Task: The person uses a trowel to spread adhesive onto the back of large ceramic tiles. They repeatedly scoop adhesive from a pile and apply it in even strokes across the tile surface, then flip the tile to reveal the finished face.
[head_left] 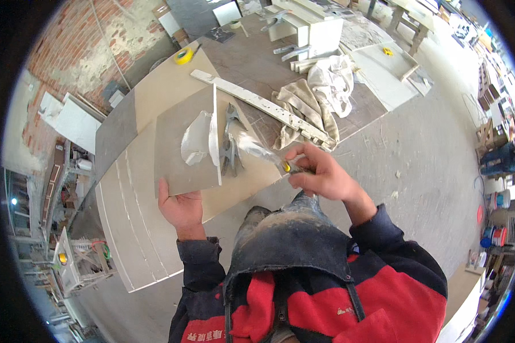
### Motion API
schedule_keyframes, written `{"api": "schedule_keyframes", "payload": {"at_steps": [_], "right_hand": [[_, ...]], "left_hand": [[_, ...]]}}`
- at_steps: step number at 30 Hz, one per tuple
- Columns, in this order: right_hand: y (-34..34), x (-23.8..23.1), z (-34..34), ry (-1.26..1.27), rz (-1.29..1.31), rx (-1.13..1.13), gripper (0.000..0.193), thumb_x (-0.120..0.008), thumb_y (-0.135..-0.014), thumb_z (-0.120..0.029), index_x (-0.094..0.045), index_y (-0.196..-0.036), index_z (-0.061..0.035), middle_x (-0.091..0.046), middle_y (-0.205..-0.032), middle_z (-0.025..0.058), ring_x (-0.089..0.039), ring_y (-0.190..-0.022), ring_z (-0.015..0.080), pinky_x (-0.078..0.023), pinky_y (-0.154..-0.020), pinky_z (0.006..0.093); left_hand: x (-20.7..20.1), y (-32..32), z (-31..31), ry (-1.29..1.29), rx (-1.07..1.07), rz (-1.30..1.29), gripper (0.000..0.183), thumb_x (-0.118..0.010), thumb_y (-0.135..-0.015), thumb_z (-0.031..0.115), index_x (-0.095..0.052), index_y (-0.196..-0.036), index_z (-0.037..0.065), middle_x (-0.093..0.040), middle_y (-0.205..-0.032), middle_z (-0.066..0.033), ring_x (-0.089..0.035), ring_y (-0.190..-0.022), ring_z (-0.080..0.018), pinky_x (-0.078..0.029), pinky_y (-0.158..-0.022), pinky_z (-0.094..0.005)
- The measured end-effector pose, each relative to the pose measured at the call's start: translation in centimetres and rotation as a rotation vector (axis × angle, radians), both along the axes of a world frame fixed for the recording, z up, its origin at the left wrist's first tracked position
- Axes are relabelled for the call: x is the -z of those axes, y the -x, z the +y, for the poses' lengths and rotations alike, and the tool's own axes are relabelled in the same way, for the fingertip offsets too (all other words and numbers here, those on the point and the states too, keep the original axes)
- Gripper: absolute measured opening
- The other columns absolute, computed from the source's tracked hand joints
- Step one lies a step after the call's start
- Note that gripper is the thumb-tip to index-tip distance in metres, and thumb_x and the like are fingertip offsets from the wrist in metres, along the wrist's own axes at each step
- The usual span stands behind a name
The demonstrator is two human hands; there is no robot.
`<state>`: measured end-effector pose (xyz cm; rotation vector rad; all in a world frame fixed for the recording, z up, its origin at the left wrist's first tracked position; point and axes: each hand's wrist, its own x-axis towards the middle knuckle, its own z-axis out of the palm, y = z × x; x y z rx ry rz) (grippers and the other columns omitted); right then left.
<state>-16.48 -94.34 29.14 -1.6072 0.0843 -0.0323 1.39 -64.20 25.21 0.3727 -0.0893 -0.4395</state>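
My left hand (182,211) grips the near edge of a grey rectangular board (169,137), its thumb on top. A pale smear of paste (195,140) lies on the board, and more of it runs along the right edge. My right hand (325,174) is closed round the handle of a putty knife (254,147), whose shiny, whitish blade points left toward the board without touching it. Yellow shows where the handle meets the blade. Between blade and board, metal spring clamps (229,151) rest on the beige tabletop panel (243,186).
A long white, spotted strip (257,104) lies diagonally beyond the clamps, beside crumpled cloths (306,106). Yellow tape (183,55) sits at the panel's far edge. White boxy pieces (320,34) stand farther back. At far right are buckets (492,235) and another person (500,157).
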Motion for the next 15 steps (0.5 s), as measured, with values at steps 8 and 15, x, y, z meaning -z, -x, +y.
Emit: {"api": "schedule_keyframes", "payload": {"at_steps": [8, 15], "right_hand": [[-2.7, 6.7, 2.5, -0.698, 0.157, -0.033, 0.035, -0.054, -0.105, -0.032, -0.056, -0.123, -0.0023, -0.06, -0.073, 0.0053, -0.046, -0.045, 0.0091, -0.035, -0.04, 0.0225], [0.0, 7.5, 4.5, -0.579, 0.335, 0.246, 0.037, -0.048, -0.107, -0.023, -0.052, -0.138, -0.0022, -0.06, -0.072, 0.0063, -0.047, -0.046, 0.0109, -0.036, -0.041, 0.0234]], "left_hand": [[0.3, -0.4, -3.6, -0.045, 0.126, 0.085, 0.045, -0.042, -0.107, 0.027, -0.049, -0.143, 0.001, -0.06, -0.141, -0.0133, -0.058, -0.128, -0.0299, -0.047, -0.108, -0.0486], [-1.6, -5.2, -0.3, 0.103, 0.038, 0.129, 0.047, -0.049, -0.104, 0.025, -0.046, -0.146, 0.005, -0.058, -0.143, -0.0128, -0.057, -0.128, -0.0336, -0.044, -0.108, -0.0544]]}}
